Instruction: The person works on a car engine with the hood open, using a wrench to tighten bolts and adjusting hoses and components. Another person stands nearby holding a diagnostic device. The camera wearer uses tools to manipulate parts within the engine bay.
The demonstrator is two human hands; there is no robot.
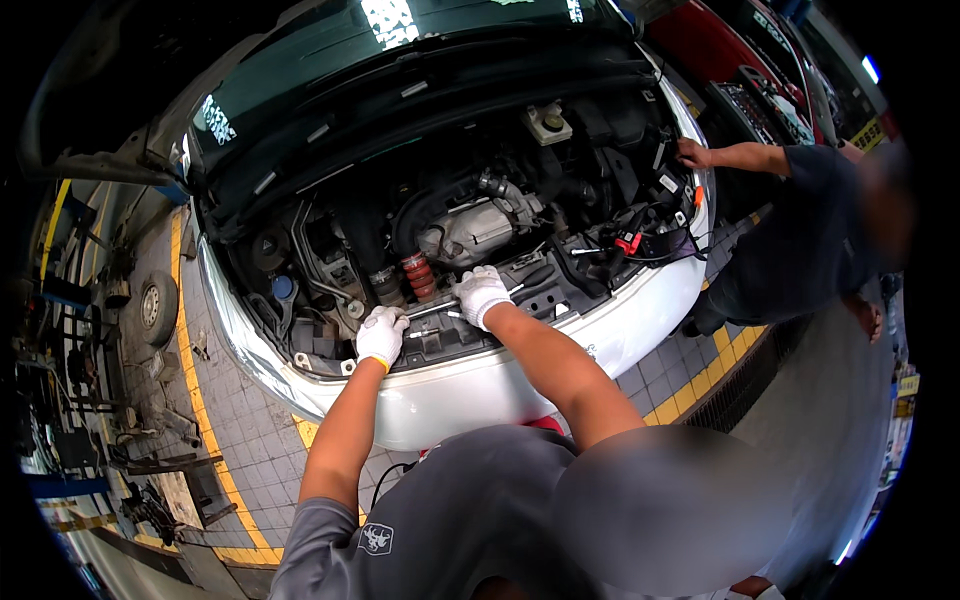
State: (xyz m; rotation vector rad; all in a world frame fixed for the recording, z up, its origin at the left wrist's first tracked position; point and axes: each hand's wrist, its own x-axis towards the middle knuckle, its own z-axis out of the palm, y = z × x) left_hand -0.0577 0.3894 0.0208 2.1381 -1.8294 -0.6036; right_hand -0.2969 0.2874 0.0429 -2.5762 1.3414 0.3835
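Observation:
Both my hands wear white work gloves and are over the front edge of a white car's open engine bay. My left hand (382,335) is curled at the left end of a thin silver metal bar (430,308) that looks like a wrench handle. Farther right, my right hand (481,292) is closed over the same bar, whose tip shows beyond the fingers. My palms hide what the bar's ends meet. Just beyond the hands are a red ribbed hose (418,275) and a silver engine part (475,232).
A co-worker's hand (694,153) rests on the bay's right rim. Near it lie a red clamp (628,243) and dark cables. A blue-capped reservoir (283,287) is at the left. A loose wheel (158,307) and metal parts are on the tiled floor, left.

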